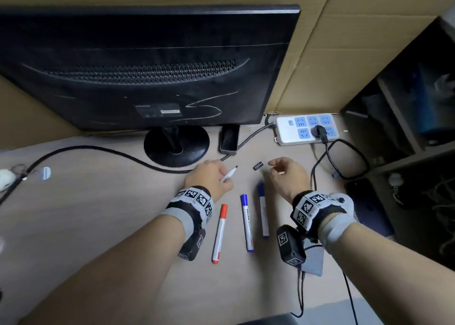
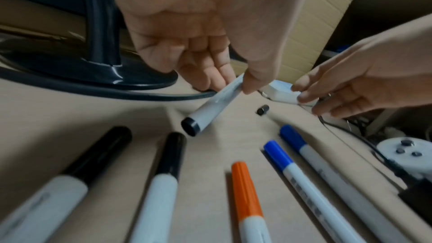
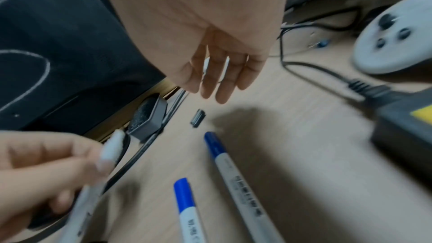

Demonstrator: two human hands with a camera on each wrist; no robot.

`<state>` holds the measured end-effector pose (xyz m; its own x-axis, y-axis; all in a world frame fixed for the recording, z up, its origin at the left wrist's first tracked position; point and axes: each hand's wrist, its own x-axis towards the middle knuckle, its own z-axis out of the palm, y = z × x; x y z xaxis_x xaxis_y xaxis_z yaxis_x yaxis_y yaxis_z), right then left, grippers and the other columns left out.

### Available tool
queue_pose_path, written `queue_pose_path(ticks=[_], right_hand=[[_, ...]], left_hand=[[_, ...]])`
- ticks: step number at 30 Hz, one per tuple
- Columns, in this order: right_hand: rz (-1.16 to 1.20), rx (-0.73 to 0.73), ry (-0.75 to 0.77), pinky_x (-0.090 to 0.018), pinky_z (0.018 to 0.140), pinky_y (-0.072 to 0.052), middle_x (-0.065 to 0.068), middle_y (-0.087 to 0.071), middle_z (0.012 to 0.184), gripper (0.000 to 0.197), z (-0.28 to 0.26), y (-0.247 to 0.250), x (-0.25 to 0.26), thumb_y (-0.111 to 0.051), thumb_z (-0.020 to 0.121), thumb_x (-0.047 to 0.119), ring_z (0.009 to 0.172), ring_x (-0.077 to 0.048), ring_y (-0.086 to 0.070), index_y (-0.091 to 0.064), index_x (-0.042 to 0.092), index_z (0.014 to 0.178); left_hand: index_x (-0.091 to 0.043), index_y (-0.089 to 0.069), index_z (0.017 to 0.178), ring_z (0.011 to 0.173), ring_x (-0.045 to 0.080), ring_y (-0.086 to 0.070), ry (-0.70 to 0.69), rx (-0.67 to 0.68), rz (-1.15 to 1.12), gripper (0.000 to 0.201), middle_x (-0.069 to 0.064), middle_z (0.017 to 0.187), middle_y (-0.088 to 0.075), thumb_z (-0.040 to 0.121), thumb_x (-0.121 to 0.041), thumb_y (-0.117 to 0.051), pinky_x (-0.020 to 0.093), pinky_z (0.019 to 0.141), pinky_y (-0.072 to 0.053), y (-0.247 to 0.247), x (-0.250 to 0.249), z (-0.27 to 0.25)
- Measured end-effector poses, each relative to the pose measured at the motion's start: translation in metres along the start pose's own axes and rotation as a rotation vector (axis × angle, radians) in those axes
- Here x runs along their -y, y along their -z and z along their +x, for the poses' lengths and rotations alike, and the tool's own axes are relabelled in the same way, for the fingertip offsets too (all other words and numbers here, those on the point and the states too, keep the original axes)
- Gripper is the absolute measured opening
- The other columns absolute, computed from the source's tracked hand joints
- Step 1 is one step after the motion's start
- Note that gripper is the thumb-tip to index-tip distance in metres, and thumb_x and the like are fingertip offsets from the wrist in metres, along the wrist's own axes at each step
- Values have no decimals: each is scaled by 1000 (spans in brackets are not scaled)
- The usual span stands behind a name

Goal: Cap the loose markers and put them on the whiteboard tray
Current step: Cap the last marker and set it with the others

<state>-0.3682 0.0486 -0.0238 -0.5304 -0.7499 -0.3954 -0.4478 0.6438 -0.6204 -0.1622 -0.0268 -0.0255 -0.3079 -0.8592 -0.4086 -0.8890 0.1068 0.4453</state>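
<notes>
Uncapped black marker [image 1: 229, 174]: pinched in left grip [image 1: 211, 177], tip outward for capping; black cap [image 1: 258, 165] on worktop just beyond empty, relaxed right grip [image 1: 286, 174]

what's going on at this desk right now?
A person is capping markers. The left hand grips an uncapped black marker, tip pointing away. The right hand is open and holds nothing, its fingers hanging just above the loose black cap on the desk. An orange marker and two blue markers lie capped between the wrists; the left wrist view shows two more capped black markers.
</notes>
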Motion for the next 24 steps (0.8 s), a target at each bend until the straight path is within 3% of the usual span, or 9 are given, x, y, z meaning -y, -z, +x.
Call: queue_pose_path(ticks=[3,6,11,15,18,21,24], right_hand=[[-138,-28,-21,-31,90,-53,-1,-75,106,23,17,-19,7,-61,94,32,99,-24,-69,-69,25,115],[-313,-57,-68,-44,96,-54,-5,-73,111,33,29,-32,12,-57,90,47,107,-34,-67,-68,28,114],[-409,-17,-104,-47,93,-55,-7,-73,102,48,42,-46,12,-54,79,63,99,-37,-67,-68,23,102],[-360,29,-45,-42,91,-56,-4,-75,102,31,42,-49,18,-61,82,47,101,-35,-68,-70,27,103],[-251,10,-6,-38,93,-56,-2,-75,105,22,39,-48,18,-68,85,35,105,-30,-67,-71,27,105],[-85,-19,58,-30,89,-55,5,-74,91,15,37,-43,20,-75,86,27,90,-19,-69,-73,21,99],[32,39,119,-28,88,-57,6,-72,86,9,33,-34,23,-75,88,16,78,-12,-67,-73,18,97]], left_hand=[[-30,-70,98,84,13,-69,-24,3,-129,20,-11,83,-72,79,-35,-72,30,81,-56,14,9,0],[-30,-69,95,78,13,-69,-39,46,-266,19,-10,82,-70,77,-33,-75,34,78,-61,17,23,0],[-29,-70,97,73,10,-62,-44,41,-366,16,-5,89,-70,82,-27,-74,29,72,-58,13,40,-5],[-32,-71,98,80,5,-60,-61,51,-330,13,-9,93,-68,86,-28,-72,26,73,-53,13,45,-5],[-34,-71,101,89,9,-64,-54,46,-304,11,-10,98,-68,89,-32,-69,31,81,-56,15,42,-6],[-31,-70,113,97,13,-65,-48,57,-272,19,-11,107,-71,98,-38,-62,33,88,-55,20,39,-10],[-30,-69,110,94,16,-66,-48,59,-239,20,-9,101,-72,104,-35,-51,34,85,-55,25,34,-15]])
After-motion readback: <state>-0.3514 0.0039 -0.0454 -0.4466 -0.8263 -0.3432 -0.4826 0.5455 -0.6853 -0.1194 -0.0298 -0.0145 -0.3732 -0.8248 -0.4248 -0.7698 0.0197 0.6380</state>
